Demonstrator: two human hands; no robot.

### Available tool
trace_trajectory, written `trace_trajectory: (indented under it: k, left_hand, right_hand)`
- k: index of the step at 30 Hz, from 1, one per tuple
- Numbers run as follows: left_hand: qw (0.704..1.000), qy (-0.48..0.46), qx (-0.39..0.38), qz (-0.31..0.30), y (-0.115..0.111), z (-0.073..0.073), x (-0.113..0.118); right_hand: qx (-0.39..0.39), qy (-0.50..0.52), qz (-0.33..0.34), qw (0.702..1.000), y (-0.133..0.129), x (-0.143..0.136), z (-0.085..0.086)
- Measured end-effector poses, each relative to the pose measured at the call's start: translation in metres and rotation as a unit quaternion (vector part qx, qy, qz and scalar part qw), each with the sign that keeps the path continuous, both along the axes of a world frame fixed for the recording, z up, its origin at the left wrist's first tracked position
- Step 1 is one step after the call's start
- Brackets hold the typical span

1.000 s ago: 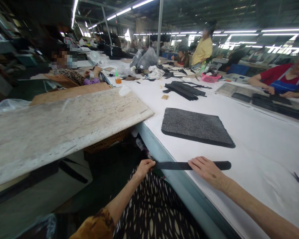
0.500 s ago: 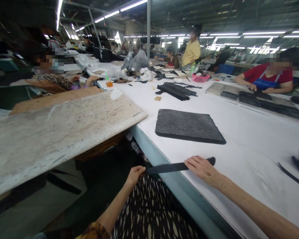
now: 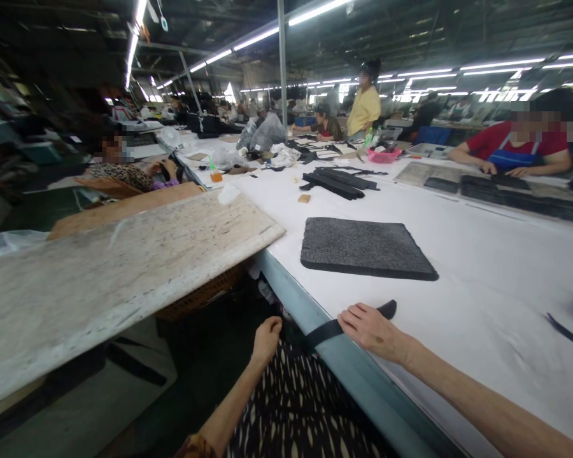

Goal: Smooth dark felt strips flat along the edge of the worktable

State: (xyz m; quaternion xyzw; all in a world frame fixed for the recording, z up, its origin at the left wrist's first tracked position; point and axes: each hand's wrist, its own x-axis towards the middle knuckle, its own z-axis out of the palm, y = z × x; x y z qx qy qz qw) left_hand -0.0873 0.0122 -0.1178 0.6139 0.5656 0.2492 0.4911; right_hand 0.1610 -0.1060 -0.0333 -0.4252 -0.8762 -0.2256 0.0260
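My right hand (image 3: 372, 331) is closed on a black strip (image 3: 327, 331) at the near edge of the white table. One end of the strip pokes out past the fingers on the table; the other hangs bent over the edge. To its left, my left hand (image 3: 266, 337) is in front of the lap with fingers curled together, apart from the strip's loose end. Whatever it may pinch is hidden. Beyond the right hand lies a dark grey stack of rectangular pieces (image 3: 365, 248) with a fuzzy-looking top.
A stained pale board (image 3: 172, 254) juts in at left, beside the table (image 3: 482, 305). Black strips (image 3: 337, 182) lie farther back, near a small tan block (image 3: 304, 198) and a pink basket (image 3: 383, 154). A co-worker in red (image 3: 520, 149) works across the table; others sit and stand behind.
The strip's left end has come out of my left hand and now droops over the table edge. My right hand has shifted slightly left with the strip. The view has turned a little left.
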Motion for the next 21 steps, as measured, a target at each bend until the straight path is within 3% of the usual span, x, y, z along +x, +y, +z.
trace_trajectory:
  k: [2, 4, 6, 10, 21]
  left_hand:
    - [0.997, -0.041, 0.018, -0.07, -0.01, 0.024, 0.024]
    - [0.978, -0.088, 0.006, -0.188, -0.021, 0.043, 0.047]
    - [0.966, -0.111, -0.038, -0.23, -0.031, 0.054, 0.063]
    - [0.958, -0.173, -0.126, -0.192, -0.038, 0.055, 0.071]
    - [0.954, -0.164, -0.128, -0.215, -0.025, 0.048, 0.07]
  right_hand:
    - [-0.001, 0.002, -0.001, 1.0, 0.0, 0.0, -0.001]
    - [-0.001, 0.01, -0.005, 1.0, 0.0, 0.0, -0.001]
    - [0.0, 0.025, -0.014, 1.0, 0.001, -0.001, -0.001]
    - [0.008, 0.059, -0.024, 0.998, 0.003, -0.002, -0.001]
    - [0.008, 0.107, -0.049, 0.993, -0.03, 0.051, 0.002]
